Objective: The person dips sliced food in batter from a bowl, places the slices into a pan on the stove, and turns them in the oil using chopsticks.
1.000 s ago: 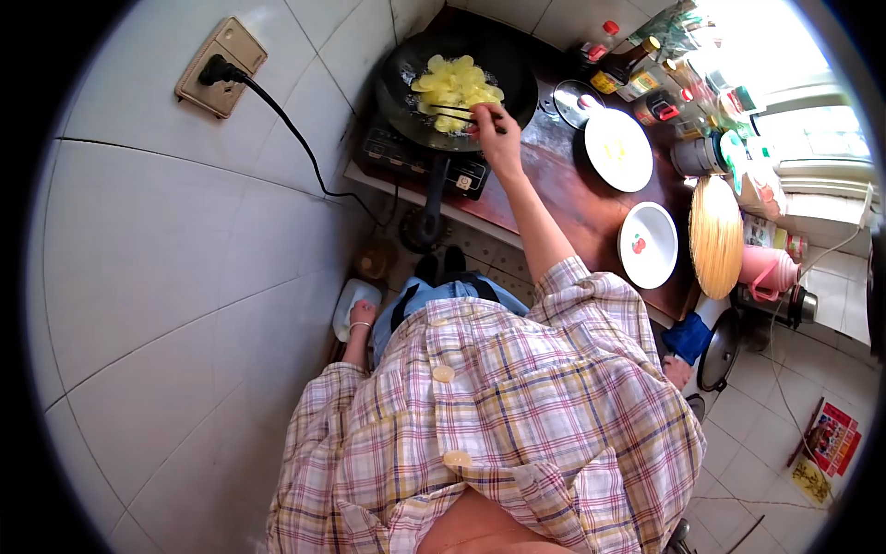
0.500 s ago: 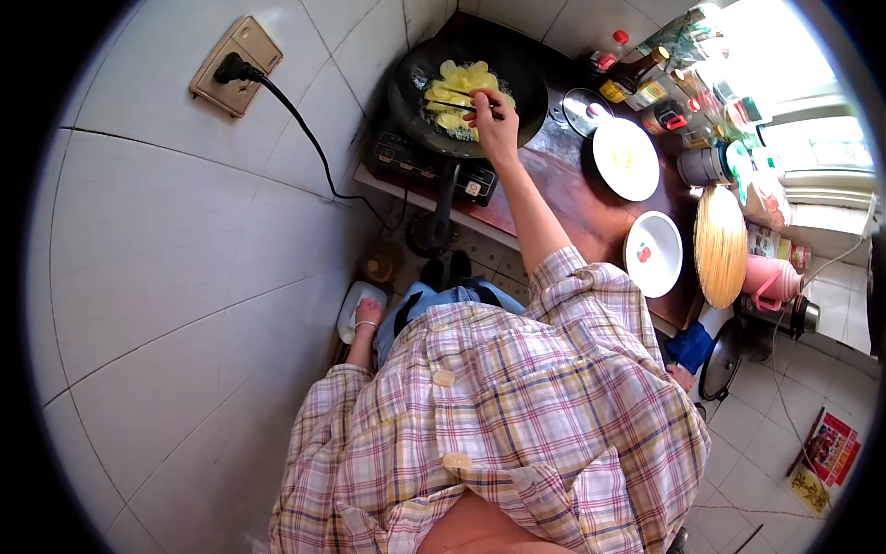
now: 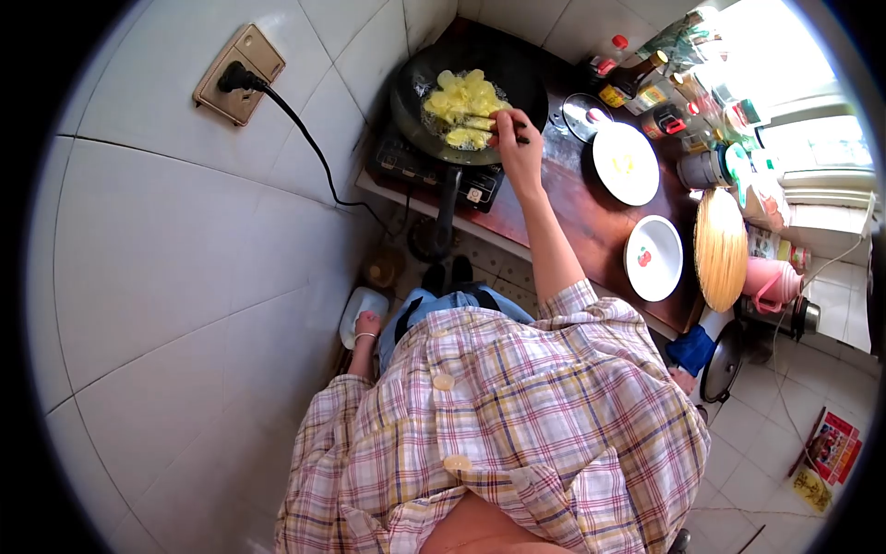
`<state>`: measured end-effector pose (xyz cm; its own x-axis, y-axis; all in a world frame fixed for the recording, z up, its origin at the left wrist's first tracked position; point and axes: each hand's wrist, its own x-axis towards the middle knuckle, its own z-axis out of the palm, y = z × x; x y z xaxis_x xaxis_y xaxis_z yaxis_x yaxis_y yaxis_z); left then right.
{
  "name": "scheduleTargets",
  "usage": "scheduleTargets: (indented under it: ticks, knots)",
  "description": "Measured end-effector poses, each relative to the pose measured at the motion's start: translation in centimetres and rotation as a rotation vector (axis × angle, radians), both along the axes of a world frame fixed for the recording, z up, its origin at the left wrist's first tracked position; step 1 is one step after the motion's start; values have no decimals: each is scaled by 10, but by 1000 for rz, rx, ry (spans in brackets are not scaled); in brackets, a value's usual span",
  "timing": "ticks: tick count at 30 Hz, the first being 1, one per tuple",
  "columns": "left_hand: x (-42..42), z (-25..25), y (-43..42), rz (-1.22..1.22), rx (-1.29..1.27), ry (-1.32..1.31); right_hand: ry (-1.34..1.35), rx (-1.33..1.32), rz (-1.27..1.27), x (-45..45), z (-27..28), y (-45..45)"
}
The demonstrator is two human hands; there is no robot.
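My right hand point(image 3: 520, 148) is closed around a pair of chopsticks point(image 3: 482, 124), whose tips reach into the black wok point(image 3: 526, 88). Yellow slices, which look like potato point(image 3: 461, 97), lie heaped in bubbling oil there, a few apart near the rim. The wok sits on an induction cooker point(image 3: 411, 164), its handle point(image 3: 447, 208) pointing toward me. Low at my side hangs my left hand point(image 3: 367, 323), beside a white container point(image 3: 362, 305); seen from above, its fingers are mostly hidden. Right of the wok stands a white plate point(image 3: 614, 185) with a little yellow food on it.
A white bowl point(image 3: 653, 258) and a round woven tray point(image 3: 720, 249) stand along the counter point(image 3: 572, 217). Several bottles, such as a sauce bottle point(image 3: 632, 78), line the window side, near a glass lid point(image 3: 583, 111). A black cord point(image 3: 314, 148) runs down from the wall socket point(image 3: 240, 74).
My right hand has moved right and a little toward me with the chopsticks, whose tips have left the middle of the slices for the near right side. The heap has shifted slightly.
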<state>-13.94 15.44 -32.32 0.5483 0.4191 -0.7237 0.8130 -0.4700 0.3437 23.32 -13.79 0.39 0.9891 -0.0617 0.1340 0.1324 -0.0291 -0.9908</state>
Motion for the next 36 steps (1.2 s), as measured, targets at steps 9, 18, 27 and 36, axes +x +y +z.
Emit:
scheduleTargets:
  ticks: [9,18,27,36]
  knots:
    - [18,-19,-2,-83,-38,-46,-10,-57,-69,-43,5,-21]
    - [53,11,-5,-43,-41,-143,-123,-59,57,-10,-24,17]
    - [82,-10,11,51,-54,-251,-97,59,64,-3,-9,16]
    - [121,-23,14,-206,6,-406,-113,5,-9,-22,-3,28]
